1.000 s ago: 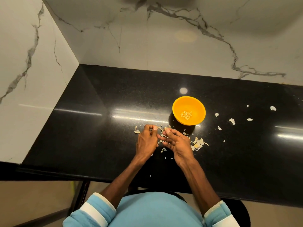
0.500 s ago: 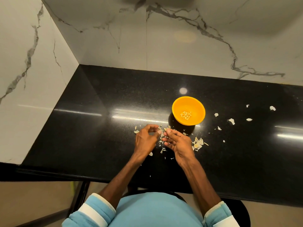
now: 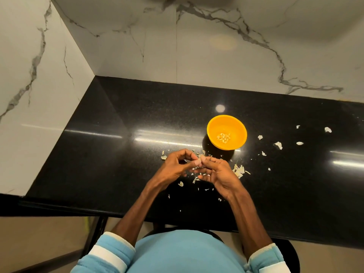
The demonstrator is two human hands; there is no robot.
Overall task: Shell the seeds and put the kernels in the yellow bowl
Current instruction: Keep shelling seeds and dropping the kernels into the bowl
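The thumb and forefinger of the left hand (image 3: 173,166) curl round into a ring and their tips meet the thumb and forefinger of the right hand (image 3: 219,174). Between them the two sets of fingers (image 3: 197,162) pinch a small pale piece (image 3: 200,156), too tiny for me to tell seed from shell. The other fingers of the right hand lie loosely stretched underneath, pointing towards the left hand. Both hands are just above the black bench (image 3: 118,154), close to its near edge.

Under and around the hands lies a litter of shell bits (image 3: 195,180), with a thicker little heap (image 3: 238,171) just beside the right hand. The yellow bowl (image 3: 239,126) stands on the bench just beyond the right hand, upright, and a small cluster of kernels (image 3: 223,138) lies at its bottom. More shell scraps (image 3: 278,145) are scattered well off to the right of the bowl.

White marble walls (image 3: 216,56) with grey veins close the bench in at the back and on the left. The person's light blue sleeves (image 3: 110,251) are pushed up the forearms.
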